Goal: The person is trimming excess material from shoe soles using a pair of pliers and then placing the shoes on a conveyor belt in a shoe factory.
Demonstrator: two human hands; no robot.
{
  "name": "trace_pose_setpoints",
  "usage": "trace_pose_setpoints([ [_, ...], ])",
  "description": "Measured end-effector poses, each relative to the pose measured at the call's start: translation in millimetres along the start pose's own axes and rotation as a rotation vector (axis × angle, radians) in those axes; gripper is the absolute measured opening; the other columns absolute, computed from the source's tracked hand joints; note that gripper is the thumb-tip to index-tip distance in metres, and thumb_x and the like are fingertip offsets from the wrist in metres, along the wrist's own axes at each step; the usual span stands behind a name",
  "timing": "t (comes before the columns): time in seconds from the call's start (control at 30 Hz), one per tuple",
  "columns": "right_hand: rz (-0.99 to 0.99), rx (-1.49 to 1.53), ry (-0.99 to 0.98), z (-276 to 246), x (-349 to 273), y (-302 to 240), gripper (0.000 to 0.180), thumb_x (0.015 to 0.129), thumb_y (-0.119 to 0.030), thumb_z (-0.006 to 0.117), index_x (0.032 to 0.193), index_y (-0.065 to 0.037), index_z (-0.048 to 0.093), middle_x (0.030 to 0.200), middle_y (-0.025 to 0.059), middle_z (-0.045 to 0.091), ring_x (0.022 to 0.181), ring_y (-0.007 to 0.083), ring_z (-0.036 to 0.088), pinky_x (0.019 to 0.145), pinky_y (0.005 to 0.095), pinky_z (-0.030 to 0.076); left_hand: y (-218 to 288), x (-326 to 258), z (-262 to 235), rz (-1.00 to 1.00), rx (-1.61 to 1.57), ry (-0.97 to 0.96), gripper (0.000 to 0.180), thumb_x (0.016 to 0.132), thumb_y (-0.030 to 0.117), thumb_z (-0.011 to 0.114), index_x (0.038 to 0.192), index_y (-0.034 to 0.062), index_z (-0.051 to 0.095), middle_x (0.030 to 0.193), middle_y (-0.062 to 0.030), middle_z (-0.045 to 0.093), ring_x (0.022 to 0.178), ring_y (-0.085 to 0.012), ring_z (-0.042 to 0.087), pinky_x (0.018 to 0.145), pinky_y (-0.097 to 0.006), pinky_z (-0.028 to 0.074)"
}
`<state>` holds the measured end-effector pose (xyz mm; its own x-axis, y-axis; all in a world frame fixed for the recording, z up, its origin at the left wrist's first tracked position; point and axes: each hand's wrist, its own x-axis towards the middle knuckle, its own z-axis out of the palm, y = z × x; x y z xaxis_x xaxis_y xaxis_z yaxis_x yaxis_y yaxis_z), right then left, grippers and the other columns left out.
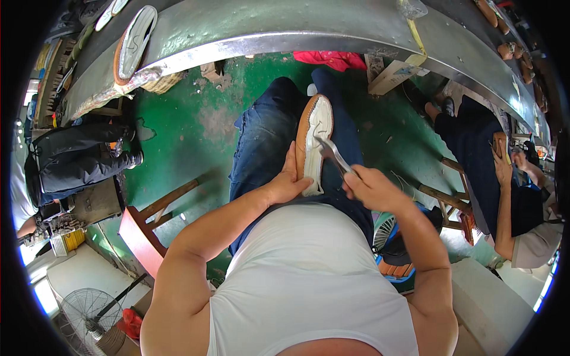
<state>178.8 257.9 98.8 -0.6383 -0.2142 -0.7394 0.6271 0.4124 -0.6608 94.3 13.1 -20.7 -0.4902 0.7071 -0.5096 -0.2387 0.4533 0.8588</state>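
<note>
A tan shoe (325,117) lies sole side up along my thighs, its white underside facing me and its toe pointing away. My left hand (286,185) grips the near end, fingers along the left edge and thumb over the underside. Closed around the handles of metal pincers (336,155) is my right hand (369,187). The head of the pincers meets the white material near the middle of the shoe; whether the jaws pinch it I cannot tell.
A metal-topped bench (285,24) curves across the front, with another upturned shoe (135,44) at its left. Wooden stools stand either side of me. At the right a co-worker's hand (503,163) holds a brown piece; another person sits at left. A fan (89,317) stands lower left.
</note>
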Motion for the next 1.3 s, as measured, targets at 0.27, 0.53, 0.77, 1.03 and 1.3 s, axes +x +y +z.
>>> trace_pose_setpoints([
  [0.27,-0.263,0.093,0.360,18,56,63,0.042,0.104,-0.036,0.047,0.092,0.002,0.059,0.075,0.0113,0.067,0.064,0.0186,0.067,0.063,0.0334,0.053,10,28,-8,0.160,0.103,0.211,0.104,0.087,0.032,0.075,0.147,-0.0146,0.004,0.145,-0.0324,0.035,0.133,-0.0356,0.044,0.112,-0.040,0.037],
  [0.53,-0.256,0.606,0.271,12,57,109,0.049,0.107,-0.042,0.037,0.107,0.002,0.058,0.083,0.0110,0.067,0.067,0.0176,0.066,0.044,0.0250,0.043,68,38,-68,-0.098,-0.636,0.172,0.055,0.098,0.035,0.062,0.141,0.0027,0.050,0.124,-0.0110,0.064,0.109,-0.0176,0.061,0.095,-0.034,0.050],
  [0.77,-0.177,0.742,0.167,-17,80,104,0.056,0.106,-0.048,0.033,0.107,0.001,0.059,0.085,0.0122,0.068,0.069,0.0206,0.069,0.043,0.0258,0.045,285,23,-237,0.312,-0.111,0.425,0.059,0.095,0.030,0.067,0.140,-0.0019,0.047,0.118,-0.0113,0.064,0.100,-0.0163,0.062,0.088,-0.033,0.052],
  [1.03,-0.102,0.795,0.092,-50,109,72,0.055,0.108,-0.043,0.029,0.109,0.003,0.059,0.089,0.0134,0.070,0.074,0.0217,0.071,0.045,0.0258,0.047,390,189,-416,-0.012,1.817,0.777,0.060,0.094,0.043,0.059,0.140,0.0061,0.045,0.129,-0.0206,0.061,0.117,-0.0374,0.061,0.106,-0.053,0.037],
  [1.3,-0.035,0.882,0.113,-76,139,54,0.056,0.108,-0.043,0.031,0.111,0.005,0.058,0.092,0.0150,0.070,0.077,0.0253,0.072,0.045,0.0264,0.047,344,269,-493,-0.250,1.814,0.682,0.052,0.100,0.048,0.042,0.122,0.0054,0.063,0.119,-0.0146,0.068,0.113,-0.0304,0.062,0.106,-0.045,0.035],
])
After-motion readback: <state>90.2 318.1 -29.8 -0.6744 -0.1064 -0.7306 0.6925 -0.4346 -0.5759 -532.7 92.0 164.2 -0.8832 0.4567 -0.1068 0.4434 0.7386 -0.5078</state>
